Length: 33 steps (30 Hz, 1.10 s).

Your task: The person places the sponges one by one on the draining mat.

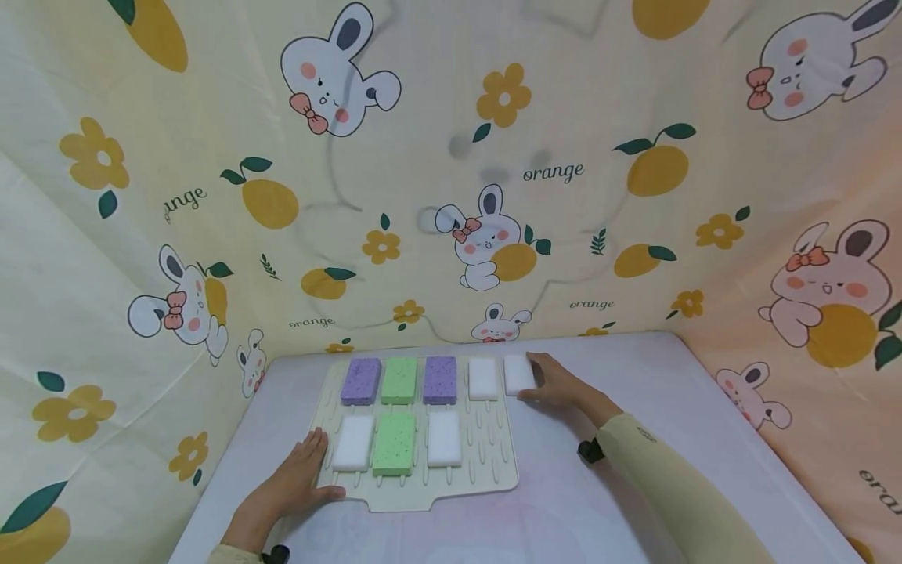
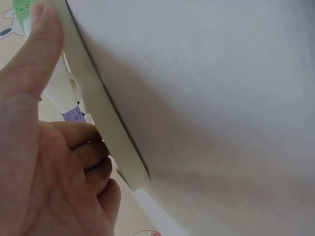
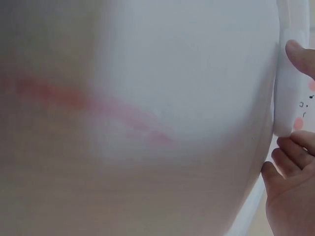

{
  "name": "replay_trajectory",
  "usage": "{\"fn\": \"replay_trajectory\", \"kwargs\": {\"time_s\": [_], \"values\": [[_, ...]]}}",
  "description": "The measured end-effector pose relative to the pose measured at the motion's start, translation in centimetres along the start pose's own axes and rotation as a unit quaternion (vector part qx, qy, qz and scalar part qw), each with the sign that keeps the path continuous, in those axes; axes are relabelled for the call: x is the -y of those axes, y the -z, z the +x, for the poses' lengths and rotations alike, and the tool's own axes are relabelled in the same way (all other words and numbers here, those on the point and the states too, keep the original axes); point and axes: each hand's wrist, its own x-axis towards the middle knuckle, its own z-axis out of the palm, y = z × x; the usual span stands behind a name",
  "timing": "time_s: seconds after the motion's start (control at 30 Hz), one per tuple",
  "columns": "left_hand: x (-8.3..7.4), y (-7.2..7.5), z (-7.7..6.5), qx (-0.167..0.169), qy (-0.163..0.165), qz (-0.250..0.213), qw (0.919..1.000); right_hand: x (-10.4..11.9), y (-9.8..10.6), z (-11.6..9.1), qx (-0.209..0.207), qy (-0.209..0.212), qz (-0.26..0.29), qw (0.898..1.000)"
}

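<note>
A white sponge block (image 1: pixel 517 374) lies in the grip of my right hand (image 1: pixel 557 381), thumb at its near end and fingers at its far end. The right wrist view shows this white block (image 3: pixel 289 93) between thumb and fingers. It is at the back right edge of a cream ridged drain board (image 1: pixel 486 478). My left hand (image 1: pixel 299 474) rests on the board's left edge, fingers spread from the thumb, which lies by the front left corner. On the board are purple sponges (image 1: pixel 361 381), green sponges (image 1: pixel 393 443) and other white blocks (image 1: pixel 444 439), in two rows.
A white-covered table (image 1: pixel 599 517) carries the board and extends to its right and front. Behind and at both sides hangs a yellow cloth (image 1: pixel 437 157) printed with rabbits and oranges. The board has a short lip (image 1: pixel 400 505) at its front.
</note>
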Motion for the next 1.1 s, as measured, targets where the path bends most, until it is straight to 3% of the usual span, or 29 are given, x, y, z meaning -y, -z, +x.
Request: {"fn": "replay_trajectory", "kwargs": {"time_s": [0.4,0.9,1.1], "values": [[0.1,-0.1,0.1,0.000,-0.002,0.000,1.0000,0.0,0.4,-1.2,-0.010,-0.010,0.010,1.000],[0.1,-0.3,0.1,0.005,0.009,0.008,0.9999,1.0,0.7,-4.3,-0.019,0.015,0.028,0.999],[0.0,-0.1,-0.1,0.001,-0.001,0.003,1.0000,1.7,0.4,-5.8,-0.026,0.032,0.034,0.999]]}}
